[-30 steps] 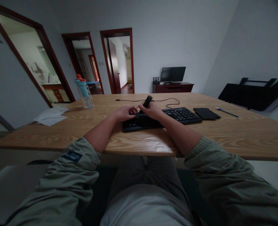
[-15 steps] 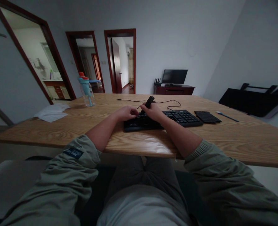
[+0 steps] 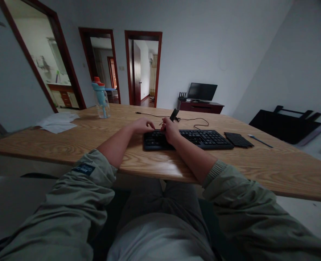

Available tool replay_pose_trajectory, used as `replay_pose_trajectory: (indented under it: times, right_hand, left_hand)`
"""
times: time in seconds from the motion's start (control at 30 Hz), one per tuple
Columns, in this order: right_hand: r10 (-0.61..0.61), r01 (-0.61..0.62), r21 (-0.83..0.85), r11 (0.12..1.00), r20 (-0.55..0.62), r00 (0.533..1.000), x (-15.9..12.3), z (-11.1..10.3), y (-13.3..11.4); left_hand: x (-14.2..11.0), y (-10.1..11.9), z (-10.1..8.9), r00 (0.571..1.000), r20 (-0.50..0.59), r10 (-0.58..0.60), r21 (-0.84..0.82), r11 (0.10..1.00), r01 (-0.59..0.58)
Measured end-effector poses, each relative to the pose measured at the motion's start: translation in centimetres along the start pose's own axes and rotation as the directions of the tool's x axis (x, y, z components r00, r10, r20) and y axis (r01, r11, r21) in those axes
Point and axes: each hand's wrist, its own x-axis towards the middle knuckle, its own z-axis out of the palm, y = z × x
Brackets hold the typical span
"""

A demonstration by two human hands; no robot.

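Wood-grain table (image 3: 285, 165): one black keyboard (image 3: 209, 138), lying before you, dark keypad-like piece (image 3: 238, 140) just beside its right end. Your right hand (image 3: 171, 131): closed around a black handheld tool (image 3: 174, 114), tilted, above the keyboard. Your left hand (image 3: 142, 125): fingers curled at its far left corner; whether pinching anything, cannot tell.

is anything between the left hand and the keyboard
Nothing visible stands between the left hand and the keyboard: the hand is right at the keyboard's far left corner, though I can't tell whether they touch. The right hand, holding a dark object, covers some keys just to the right.
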Motion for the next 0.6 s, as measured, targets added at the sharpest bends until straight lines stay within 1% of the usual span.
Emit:
replay_pose_trajectory:
  times: [0.07,0.13,0.23,0.37,0.5,0.6]
  right_hand:
    - [0.0,0.0,-0.003,1.0,-0.046,0.999,-0.1,0.2,0.0]
    - [-0.023,0.018,-0.056,0.998,-0.087,0.996,0.0,0.5,0.1]
    - [-0.128,0.095,-0.228,0.969,-0.134,0.983,0.4,1.0,0.5]
    - [-0.271,0.185,-0.426,0.886,-0.15,0.951,0.9,1.7,1.2]
    - [-0.331,0.203,-0.56,0.803,-0.136,0.934,0.7,2.2,1.1]
    - [-0.369,0.243,-0.595,0.766,-0.098,0.924,0.4,2.6,0.8]
  left_hand:
    - [0.0,-0.9,0.0,0.994,-0.039,-0.098,-0.041,0.994,0.096]
    - [0.1,-1.5,0.4,0.99,-0.045,-0.135,-0.066,0.989,0.132]
    - [0.4,-1.8,1.1,0.989,-0.014,-0.146,-0.074,0.987,0.145]
    - [0.7,-1.5,1.4,0.992,-0.007,-0.122,-0.055,0.991,0.122]
    - [0.8,-1.5,1.3,0.992,-0.015,-0.125,-0.053,0.991,0.124]
    - [0.8,-1.6,1.4,0.993,0.0,-0.114,-0.066,0.991,0.114]
